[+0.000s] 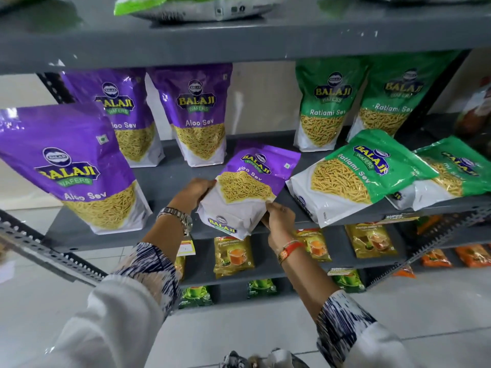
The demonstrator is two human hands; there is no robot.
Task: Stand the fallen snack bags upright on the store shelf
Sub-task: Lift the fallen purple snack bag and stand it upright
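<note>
A purple Aloo Sev bag lies tilted on its back at the front middle of the grey shelf. My left hand grips its lower left side and my right hand holds its lower right corner. Three purple Aloo Sev bags stand upright: one at the front left and two at the back. Two green Ratlami Sev bags stand at the back right. In front of them two green bags lie fallen.
A shelf above carries a green and white bag. Lower shelves hold gold tea packets, green packets and orange packets. Slotted metal uprights frame the rack. The floor below is pale tile.
</note>
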